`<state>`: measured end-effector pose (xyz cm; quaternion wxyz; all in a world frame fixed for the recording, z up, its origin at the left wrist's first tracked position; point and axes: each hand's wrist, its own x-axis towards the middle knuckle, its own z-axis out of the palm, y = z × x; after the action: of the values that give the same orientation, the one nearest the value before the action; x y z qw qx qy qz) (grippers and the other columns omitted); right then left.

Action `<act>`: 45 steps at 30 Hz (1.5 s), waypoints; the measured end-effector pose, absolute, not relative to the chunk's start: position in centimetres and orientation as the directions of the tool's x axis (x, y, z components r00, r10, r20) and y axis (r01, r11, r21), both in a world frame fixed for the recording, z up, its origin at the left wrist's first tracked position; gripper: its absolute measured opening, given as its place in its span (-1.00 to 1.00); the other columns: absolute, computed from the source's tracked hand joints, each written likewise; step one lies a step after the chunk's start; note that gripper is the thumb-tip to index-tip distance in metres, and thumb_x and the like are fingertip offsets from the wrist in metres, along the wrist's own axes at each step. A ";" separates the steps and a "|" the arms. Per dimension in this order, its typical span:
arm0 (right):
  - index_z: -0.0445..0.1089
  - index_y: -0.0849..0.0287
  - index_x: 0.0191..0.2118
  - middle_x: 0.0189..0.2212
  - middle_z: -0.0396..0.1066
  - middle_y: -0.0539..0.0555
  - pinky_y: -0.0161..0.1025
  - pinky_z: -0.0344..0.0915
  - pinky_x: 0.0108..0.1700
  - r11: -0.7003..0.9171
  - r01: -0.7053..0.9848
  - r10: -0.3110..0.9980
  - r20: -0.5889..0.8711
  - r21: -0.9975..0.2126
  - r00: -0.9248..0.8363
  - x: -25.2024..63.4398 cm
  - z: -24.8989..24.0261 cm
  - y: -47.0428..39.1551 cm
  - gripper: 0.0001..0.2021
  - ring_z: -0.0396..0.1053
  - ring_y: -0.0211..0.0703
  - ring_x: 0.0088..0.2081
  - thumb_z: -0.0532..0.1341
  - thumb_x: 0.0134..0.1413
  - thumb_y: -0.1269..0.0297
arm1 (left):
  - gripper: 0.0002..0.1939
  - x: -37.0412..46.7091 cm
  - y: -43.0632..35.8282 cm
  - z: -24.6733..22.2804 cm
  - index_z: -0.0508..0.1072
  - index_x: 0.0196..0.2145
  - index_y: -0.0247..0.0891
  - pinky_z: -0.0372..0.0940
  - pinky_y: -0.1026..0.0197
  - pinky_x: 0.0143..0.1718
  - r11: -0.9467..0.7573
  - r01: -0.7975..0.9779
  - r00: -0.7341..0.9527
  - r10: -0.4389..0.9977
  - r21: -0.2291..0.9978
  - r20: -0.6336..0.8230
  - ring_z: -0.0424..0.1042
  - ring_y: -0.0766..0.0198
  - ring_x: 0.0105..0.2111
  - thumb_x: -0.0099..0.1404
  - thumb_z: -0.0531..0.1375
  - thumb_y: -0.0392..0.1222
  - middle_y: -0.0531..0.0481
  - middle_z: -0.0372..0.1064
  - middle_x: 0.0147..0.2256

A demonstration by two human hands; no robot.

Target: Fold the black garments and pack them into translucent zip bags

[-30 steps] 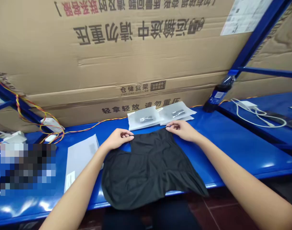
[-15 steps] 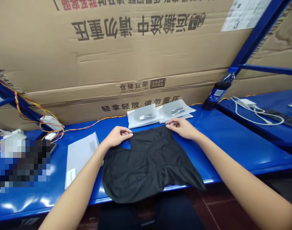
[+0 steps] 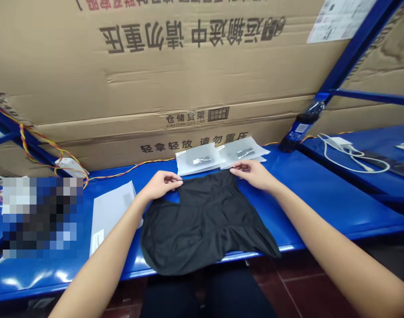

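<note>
A black cloth garment (image 3: 205, 221) lies spread on the blue shelf (image 3: 321, 198), its lower part reaching over the front edge. My left hand (image 3: 164, 183) pinches its upper left corner between thumb and fingers. At the upper right corner, my right hand (image 3: 250, 173) holds the fabric in the same way. Folds run across the middle of the cloth. Just behind it are two translucent packets, the left one (image 3: 197, 160) and the right one (image 3: 244, 151), each with something dark inside or on it. A flat pale packet (image 3: 111, 212) lies beside my left forearm.
A dark bottle (image 3: 299, 128) with a blue label stands at the back right, near a white charger cable (image 3: 354, 152). Red and yellow wires (image 3: 132, 168) run along the back. Large cardboard (image 3: 188, 79) rises behind the shelf. The far left is pixelated.
Both hands and the cloth sit very slightly higher in the view. The grip on both corners is unchanged.
</note>
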<state>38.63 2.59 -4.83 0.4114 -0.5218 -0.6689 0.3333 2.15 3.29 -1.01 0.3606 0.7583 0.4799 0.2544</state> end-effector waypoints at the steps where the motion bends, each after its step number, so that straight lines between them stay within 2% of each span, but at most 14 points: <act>1: 0.55 0.15 -0.23 -0.27 0.61 0.17 0.00 0.51 -0.09 0.236 0.413 0.972 0.210 -0.880 -0.109 38.6 -4.4 2.3 -0.47 0.54 0.06 -0.19 0.38 -0.03 -0.28 | -0.47 2.2 3.1 -0.5 0.66 -0.28 -0.31 0.37 0.17 -0.38 -0.293 0.545 0.404 0.913 0.785 0.060 0.47 0.18 -0.45 0.10 0.39 0.26 -0.07 0.57 -0.43; 5: 0.56 0.13 -0.22 -0.22 0.62 0.18 0.03 0.50 -0.03 0.299 0.405 0.954 0.282 -0.864 -0.104 39.0 -2.3 -0.7 -0.49 0.56 0.11 -0.13 0.40 -0.02 -0.26 | -0.62 2.3 0.7 2.0 0.67 -0.29 -0.24 0.40 0.15 -0.26 -0.385 0.568 0.392 0.904 0.727 0.172 0.53 0.12 -0.33 0.17 0.39 0.16 -0.07 0.62 -0.33; 9: 0.53 0.08 -0.23 -0.10 0.62 0.16 0.05 0.49 0.09 0.371 0.441 0.929 0.320 -0.818 -0.187 39.8 -2.0 -5.2 -0.69 0.56 0.11 -0.02 0.36 0.12 -0.07 | -0.80 2.4 -4.2 2.4 0.66 -0.28 -0.19 0.43 0.16 -0.22 -0.558 0.599 0.485 0.824 0.575 0.293 0.56 0.15 -0.29 0.35 0.30 -0.03 -0.04 0.63 -0.28; 13: 0.56 0.05 -0.24 -0.02 0.60 0.16 0.15 0.43 0.21 0.459 0.575 0.889 0.337 -0.677 -0.311 40.3 -3.5 -8.9 -0.80 0.52 0.14 0.10 0.26 0.24 0.07 | -0.86 2.5 -8.9 0.8 0.64 -0.26 -0.16 0.47 0.13 -0.10 -0.678 0.610 0.613 0.732 0.410 0.299 0.59 0.14 -0.20 0.43 0.27 -0.15 -0.04 0.62 -0.22; 17: 0.60 -0.02 -0.01 0.20 0.50 0.16 0.20 0.33 0.33 0.498 0.666 0.861 0.410 -0.555 -0.303 40.4 -4.2 -12.9 -0.71 0.40 0.14 0.28 0.14 0.40 0.11 | -0.78 2.1 -13.4 -0.3 0.62 -0.12 -0.18 0.50 0.05 0.00 -0.722 0.631 0.584 0.684 0.286 0.437 0.58 0.10 -0.06 0.54 0.17 -0.11 -0.12 0.60 -0.08; 21: 0.45 -0.12 0.27 0.35 0.36 0.09 0.15 0.36 0.33 0.541 0.699 0.839 0.360 -0.468 -0.408 40.7 -5.8 -17.5 -0.55 0.25 0.15 0.40 0.31 0.32 0.07 | -0.68 0.7 -18.5 -1.8 0.57 0.00 -0.26 0.53 0.00 -0.04 -0.754 0.653 0.602 0.575 0.074 0.555 0.58 0.02 -0.04 0.52 0.22 0.03 -0.21 0.60 -0.03; 25: 0.49 -0.16 0.24 0.22 0.51 0.05 0.11 0.41 0.29 0.624 0.673 0.761 0.506 -0.398 -0.406 41.3 -8.5 -20.4 -0.60 0.40 0.07 0.30 0.18 0.39 0.32 | -0.72 -0.6 -22.2 -3.7 0.54 0.09 -0.32 0.49 0.03 0.05 -0.742 0.664 0.625 0.488 -0.086 0.610 0.58 0.06 0.02 0.55 0.10 -0.36 -0.21 0.62 -0.02; 28: 0.61 -0.14 0.06 0.00 0.64 0.04 0.01 0.53 0.13 0.608 0.627 0.773 0.545 -0.487 -0.325 41.2 -8.2 -21.3 -0.64 0.55 0.02 0.13 0.15 0.37 0.39 | -0.70 -0.9 -23.4 -3.8 0.57 0.02 -0.28 0.50 0.11 0.04 -0.772 0.635 0.595 0.459 -0.035 0.660 0.61 0.13 -0.05 0.53 0.08 -0.44 -0.13 0.65 -0.11; 32: 0.66 -0.03 -0.16 -0.19 0.65 0.12 -0.02 0.56 -0.04 0.436 0.561 0.886 0.445 -0.704 -0.130 39.9 -5.1 -20.6 -0.80 0.59 0.08 -0.08 0.26 0.32 0.12 | -0.85 -0.8 -21.9 -2.2 0.61 -0.12 -0.15 0.53 0.25 -0.14 -0.701 0.653 0.361 0.621 0.286 0.696 0.64 0.24 -0.27 0.47 0.23 -0.30 0.02 0.65 -0.25; 34: 0.63 0.03 -0.18 -0.20 0.63 0.13 -0.05 0.52 -0.04 0.309 0.515 0.939 0.344 -0.800 -0.030 39.2 -4.0 -19.0 -0.72 0.58 0.06 -0.13 0.29 0.27 -0.03 | -0.88 -0.8 -19.5 -1.3 0.63 -0.20 -0.13 0.53 0.22 -0.19 -0.573 0.679 0.218 0.755 0.460 0.619 0.64 0.20 -0.30 0.45 0.27 -0.13 0.03 0.66 -0.27; 37: 0.56 0.11 -0.07 -0.38 0.55 0.06 -0.10 0.49 -0.16 0.158 0.463 0.982 0.188 -0.872 0.019 38.4 -3.8 -15.7 -0.55 0.52 -0.02 -0.31 0.28 0.20 -0.18 | -0.72 -0.9 -14.8 -0.6 0.64 -0.19 -0.19 0.51 0.17 -0.28 -0.368 0.691 0.087 0.897 0.622 0.433 0.62 0.14 -0.33 0.45 0.21 0.02 -0.02 0.63 -0.33; 40: 0.51 0.17 0.02 -0.56 0.35 -0.05 -0.11 0.41 -0.30 0.117 0.559 0.990 0.140 -0.821 -0.001 37.9 -4.8 -13.3 -0.43 0.38 -0.09 -0.48 0.23 0.15 -0.23 | -0.78 -0.8 -11.3 -0.5 0.65 -0.18 -0.20 0.44 0.14 -0.36 -0.330 0.798 0.195 0.933 0.504 0.303 0.51 0.17 -0.46 0.35 0.27 -0.05 0.01 0.54 -0.42; 42: 0.50 0.16 0.05 -0.46 0.42 0.01 -0.10 0.42 -0.28 0.106 0.652 0.987 0.161 -0.751 0.025 37.4 -5.5 -12.9 -0.44 0.39 -0.08 -0.44 0.22 0.14 -0.20 | -0.82 -0.5 -10.6 -0.6 0.65 -0.17 -0.19 0.45 0.08 -0.27 -0.338 0.830 0.221 0.929 0.443 0.296 0.52 0.12 -0.36 0.32 0.28 -0.14 -0.03 0.56 -0.35; 45: 0.52 0.13 0.04 -0.18 0.53 0.18 -0.01 0.45 -0.09 0.108 0.763 0.965 0.252 -0.637 0.074 36.5 -6.1 -13.4 -0.48 0.48 0.03 -0.24 0.20 0.21 -0.18 | -0.79 0.7 -11.5 -0.7 0.62 -0.11 -0.17 0.45 -0.02 -0.04 -0.462 0.807 0.289 0.852 0.368 0.436 0.52 0.04 -0.13 0.41 0.18 -0.23 -0.10 0.59 -0.17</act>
<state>36.45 -13.40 -6.08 0.3368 -0.6510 -0.6636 0.1497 0.72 -11.52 -0.65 0.0381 0.8018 0.5173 0.2967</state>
